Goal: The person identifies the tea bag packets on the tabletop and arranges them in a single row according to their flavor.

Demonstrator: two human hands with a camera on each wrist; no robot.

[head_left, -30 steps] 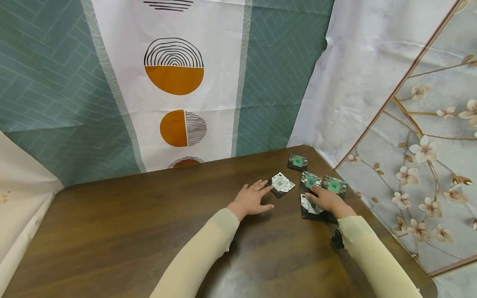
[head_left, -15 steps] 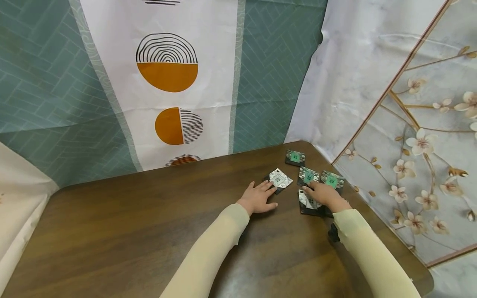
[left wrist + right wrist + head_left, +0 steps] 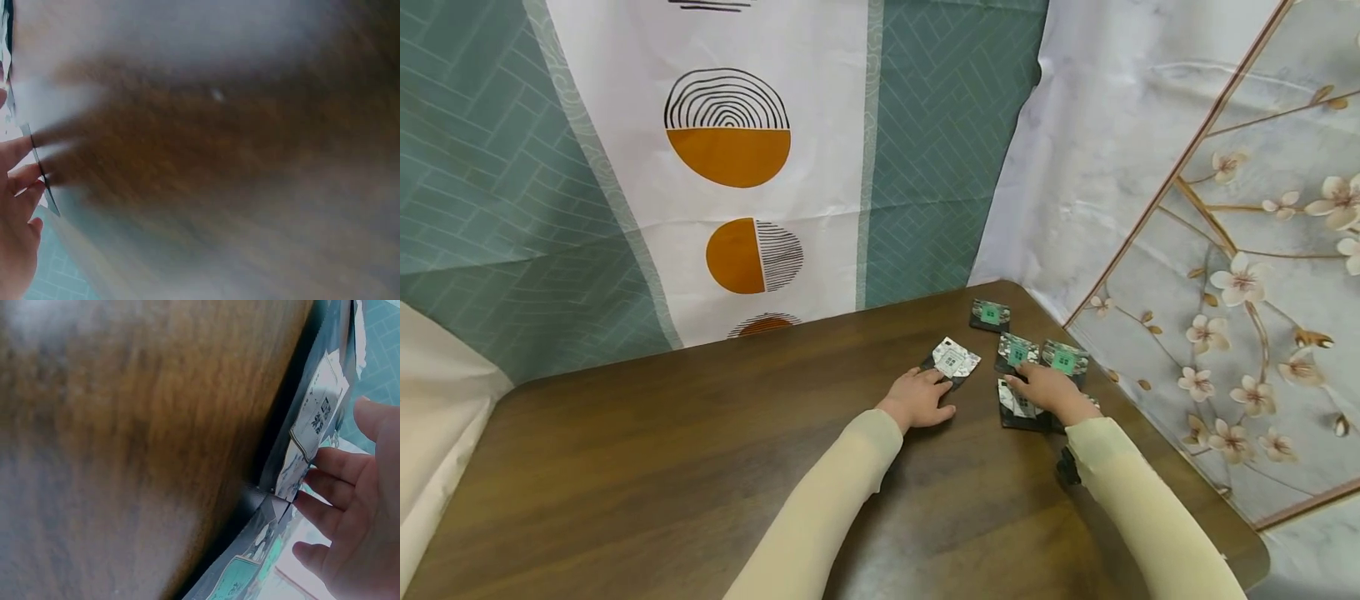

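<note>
On the right half of the wooden table lie several flat, square, dark packets with white or green labels. My left hand [image 3: 917, 398] rests with spread fingers at the near edge of one white-labelled packet [image 3: 955, 358], and its fingertips cover that edge. Farther right, my right hand [image 3: 1049, 390] touches a second white-labelled packet [image 3: 1017, 403] with its fingertips. In the right wrist view, my fingers [image 3: 340, 464] meet the shiny surface of this packet [image 3: 312, 419], while the thumb stands apart. Another packet is partly hidden under my right hand.
Green-labelled packets lie beyond my right hand: one at the back [image 3: 990, 314], one in the middle [image 3: 1017, 350] and one at the right [image 3: 1066, 358]. Hanging cloth [image 3: 947, 167] backs the table [image 3: 662, 467], and a flower-printed cloth [image 3: 1240, 333] borders its right edge.
The head view has shifted slightly. My left hand has moved a little right, its fingers now over the packet's near edge. My right hand stays at nearly the same spot.
</note>
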